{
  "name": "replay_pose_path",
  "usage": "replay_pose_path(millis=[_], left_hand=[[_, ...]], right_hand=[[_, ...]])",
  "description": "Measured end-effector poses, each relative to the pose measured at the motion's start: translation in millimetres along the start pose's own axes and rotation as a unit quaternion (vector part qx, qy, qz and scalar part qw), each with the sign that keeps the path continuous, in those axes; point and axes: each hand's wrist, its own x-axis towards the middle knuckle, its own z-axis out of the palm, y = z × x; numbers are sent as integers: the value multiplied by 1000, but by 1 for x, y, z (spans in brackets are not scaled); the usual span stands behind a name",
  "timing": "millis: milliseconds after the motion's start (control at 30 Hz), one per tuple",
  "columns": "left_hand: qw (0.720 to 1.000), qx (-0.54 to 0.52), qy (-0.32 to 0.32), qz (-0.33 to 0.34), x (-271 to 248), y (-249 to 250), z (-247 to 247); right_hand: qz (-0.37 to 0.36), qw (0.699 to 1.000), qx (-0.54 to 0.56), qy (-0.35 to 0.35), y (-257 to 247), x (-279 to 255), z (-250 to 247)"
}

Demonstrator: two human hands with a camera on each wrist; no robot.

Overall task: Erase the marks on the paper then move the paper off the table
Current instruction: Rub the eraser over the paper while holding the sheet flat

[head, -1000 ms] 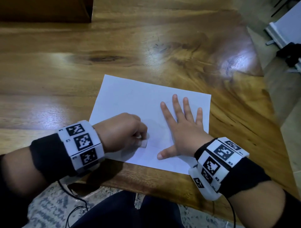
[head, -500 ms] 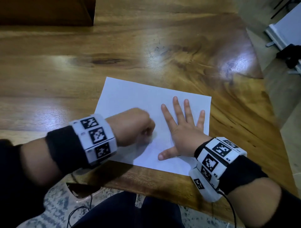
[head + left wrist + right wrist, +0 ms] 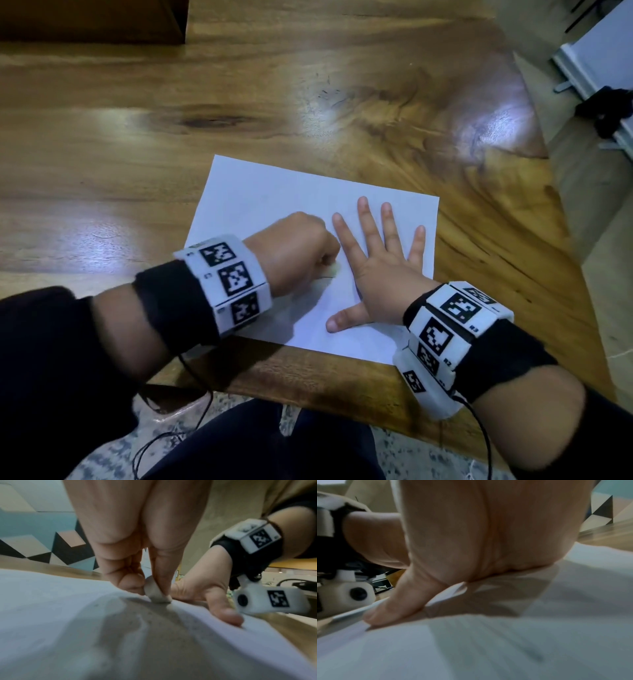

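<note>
Only from the left wrist — eraser (image 3: pixel 157 593) pinched against paper (image 3: pixel 51 615).

Likely a home or informal office room, not a lab: glossy live-edge wooden table (image 3: pixel 308 102) with knots and swirling grain, speckled floor (image 3: pixel 239 411) below its near edge, wall (image 3: pixel 42 540) painted with teal, black and beige geometric shapes at far left, white frame (image 3: pixel 589 68) standing far right.
</note>
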Motion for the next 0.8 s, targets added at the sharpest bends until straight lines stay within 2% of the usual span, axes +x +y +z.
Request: replay_pose_path(millis=[133,167,367,433,533,600,700,767,800], left_hand=[[992,-20,-124,16,-32,0,4],[990,-24,-136,14,-35,0,3],[999,-25,-19,-7,4,11,-2],[998,-44,-35,5,-11,7,3],[992,-41,-117,8,-33,4,6],[993,-47,-108,-3,-23,2,1],[999,-27,-43,-5,0,5,-3],[999,-31,-44,-1,-2,1,6],[998,10,-63,23,-13,-2,7]], right_hand=[[-3,1000,2,2,1,2,0],[-3,1000,2,1,1,2,0],[-6,1000,7,3,0,0,-1],[-7,1000,8,5,0,0,0],[-3,1000,7,3,0,1,0],[-2,1000,5,3,0,1,0],[-3,1000,5,3,0,1,1],[-4,1000,8,2,1,1,0],[-5,1000,8,2,1,1,0]])
